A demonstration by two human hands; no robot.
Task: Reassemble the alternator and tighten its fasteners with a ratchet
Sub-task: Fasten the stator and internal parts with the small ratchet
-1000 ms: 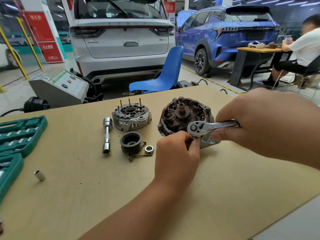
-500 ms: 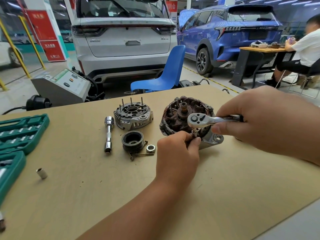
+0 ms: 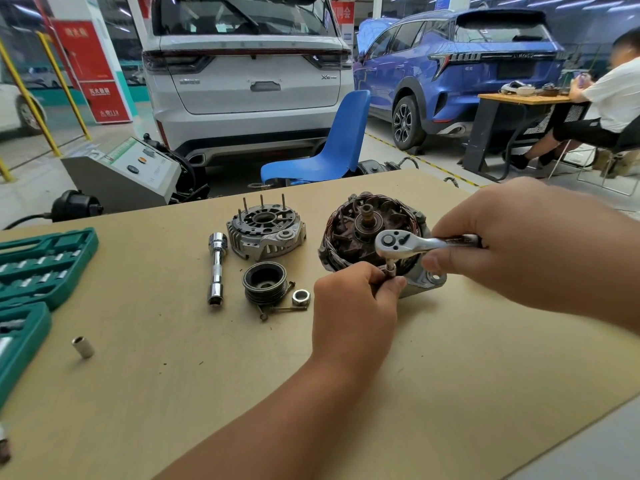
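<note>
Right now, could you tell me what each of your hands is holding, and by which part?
The right hand grips the ratchet by its handle. The left hand pinches the small socket under the ratchet's head, at the alternator.

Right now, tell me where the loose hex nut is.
In the head view, the hex nut lies on the table, between the pulley and the left hand.

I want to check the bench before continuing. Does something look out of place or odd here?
One small socket lies alone on its side on the table, outside the green tool case. The rotor in the open alternator looks brown, perhaps rusty. Other loose parts seem normal for reassembly.
</note>
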